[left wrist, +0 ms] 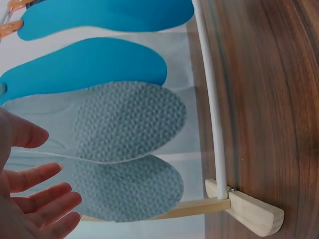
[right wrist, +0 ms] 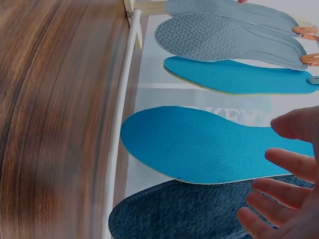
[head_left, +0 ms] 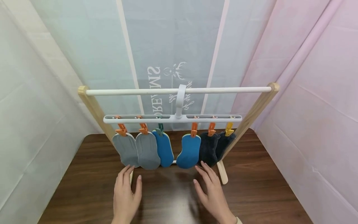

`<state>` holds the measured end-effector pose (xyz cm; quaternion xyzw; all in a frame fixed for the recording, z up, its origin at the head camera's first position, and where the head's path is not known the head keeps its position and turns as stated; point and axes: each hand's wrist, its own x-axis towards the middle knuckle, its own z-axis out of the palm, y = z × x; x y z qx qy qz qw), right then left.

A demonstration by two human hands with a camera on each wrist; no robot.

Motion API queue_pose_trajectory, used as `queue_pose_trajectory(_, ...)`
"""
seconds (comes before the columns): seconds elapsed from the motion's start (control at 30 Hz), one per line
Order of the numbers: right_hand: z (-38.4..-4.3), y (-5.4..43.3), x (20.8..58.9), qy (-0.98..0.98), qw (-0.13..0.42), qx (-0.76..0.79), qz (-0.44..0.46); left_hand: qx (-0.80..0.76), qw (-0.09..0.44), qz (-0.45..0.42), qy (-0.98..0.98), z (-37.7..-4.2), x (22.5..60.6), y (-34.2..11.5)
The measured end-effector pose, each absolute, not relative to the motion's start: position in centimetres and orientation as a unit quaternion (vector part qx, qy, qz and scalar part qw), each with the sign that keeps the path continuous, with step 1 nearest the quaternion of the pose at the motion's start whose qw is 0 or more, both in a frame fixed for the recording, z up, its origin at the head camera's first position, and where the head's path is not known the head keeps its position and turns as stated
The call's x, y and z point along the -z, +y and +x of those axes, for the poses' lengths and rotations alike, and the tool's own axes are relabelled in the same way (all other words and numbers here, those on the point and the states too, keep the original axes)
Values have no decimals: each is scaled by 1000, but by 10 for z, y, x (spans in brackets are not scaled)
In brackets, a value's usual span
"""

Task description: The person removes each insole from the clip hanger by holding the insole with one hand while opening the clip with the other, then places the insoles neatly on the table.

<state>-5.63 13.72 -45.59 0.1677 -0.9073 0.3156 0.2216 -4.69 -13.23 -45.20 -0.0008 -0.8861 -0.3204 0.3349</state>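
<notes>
Shoe insoles hang by clips from a white hanger (head_left: 178, 119). At the left are two grey insoles (head_left: 147, 151) with a dimpled surface, then a blue insole (head_left: 165, 149). Right of a gap hangs a second blue insole (head_left: 189, 151), followed by two dark fuzzy insoles (head_left: 208, 148). My left hand (head_left: 126, 189), fingers loosely extended, is in front of the grey insoles' lower ends and holds nothing. The right hand (head_left: 211, 189) is likewise relaxed, its fingertips close by the lower ends of the right blue and dark insoles. In the left wrist view, the left thumb and fingers (left wrist: 52, 204) are spread apart.
The hanger's hook (head_left: 181, 96) loops over a white rod (head_left: 134, 92) between wooden posts (head_left: 251, 119). Orange clips (head_left: 144, 128), a green clip (head_left: 160, 128) and a yellow clip (head_left: 229, 128) grip the insoles. A wooden foot (head_left: 222, 172) stands on the dark wood table (head_left: 263, 186). Curtains (head_left: 313, 124) enclose the sides.
</notes>
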Motion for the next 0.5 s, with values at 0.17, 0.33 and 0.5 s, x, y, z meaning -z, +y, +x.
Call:
queue_pose_trajectory(0.17, -57, 137, 458, -891, 245, -340, 173, 329, 369, 3, -869, -49, 448, -138)
queue_pose_trajectory(0.33, -55, 136, 457, -884, 247, -356, 173, 340, 390, 22, -856, -52, 446, -144)
queue_pose_trajectory(0.5, -53, 135, 453, -889, 237, -358, 160, 358, 411, 30, -838, -57, 447, -151)
